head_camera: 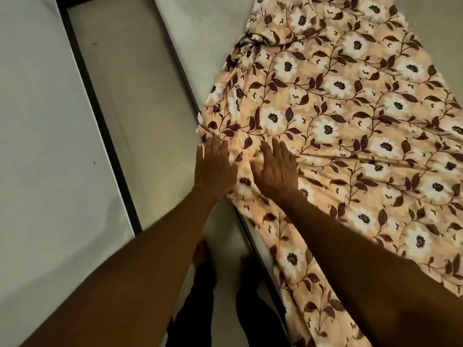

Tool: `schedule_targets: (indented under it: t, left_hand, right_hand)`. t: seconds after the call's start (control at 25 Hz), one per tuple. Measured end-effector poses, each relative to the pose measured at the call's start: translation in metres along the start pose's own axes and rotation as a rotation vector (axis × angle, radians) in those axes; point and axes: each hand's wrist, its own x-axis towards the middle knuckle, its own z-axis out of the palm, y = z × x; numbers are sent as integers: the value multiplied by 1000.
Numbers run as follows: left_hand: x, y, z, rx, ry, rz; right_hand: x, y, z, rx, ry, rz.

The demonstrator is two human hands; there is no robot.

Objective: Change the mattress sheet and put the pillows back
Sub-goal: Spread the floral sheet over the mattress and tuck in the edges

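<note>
Sheet (338,116) lies bunched on the mattress (200,33), under and beyond our grips. Left hand (215,166) and right hand (275,169) press flat, fingers straight, holding nothing. If we push unevenly, the wrinkles may stay and the near edge slide off.

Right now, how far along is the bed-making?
Early on. The floral sheet already lies over part of the mattress, but it is bunched and bare mattress shows beyond it. In hand: the left hand and right hand press flat on its edge. Left: spreading, tucking and pillows, none in view.
</note>
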Motion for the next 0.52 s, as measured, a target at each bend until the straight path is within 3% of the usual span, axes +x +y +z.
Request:
schedule_targets:
  t: [0.52]
  left_hand:
    - [296, -145, -147, 232, -89, 264]
  right_hand:
    - [224, -158, -87, 135, 60, 251]
